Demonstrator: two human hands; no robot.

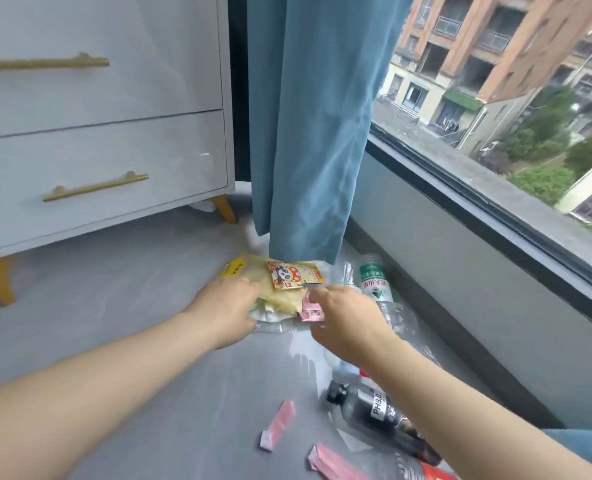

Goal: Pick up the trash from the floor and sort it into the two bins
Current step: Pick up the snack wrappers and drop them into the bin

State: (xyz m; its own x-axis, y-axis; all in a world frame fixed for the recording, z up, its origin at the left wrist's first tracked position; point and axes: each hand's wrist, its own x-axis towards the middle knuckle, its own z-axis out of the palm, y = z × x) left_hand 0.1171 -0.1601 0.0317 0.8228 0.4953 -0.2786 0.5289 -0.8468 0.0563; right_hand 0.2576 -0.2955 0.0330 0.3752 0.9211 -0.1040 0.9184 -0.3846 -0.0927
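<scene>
Bare floor [107, 306] lies open left of the wrapper pile [284, 277], up to the dresser [97, 150]. Behind the pile the curtain [308, 133] hangs close over it. On the right the low wall [460, 271] closes things in, and a green-labelled bottle [374, 280] and a black bottle [377, 407] lie near its foot. Pink wrappers [280, 422] dot the near floor.
</scene>
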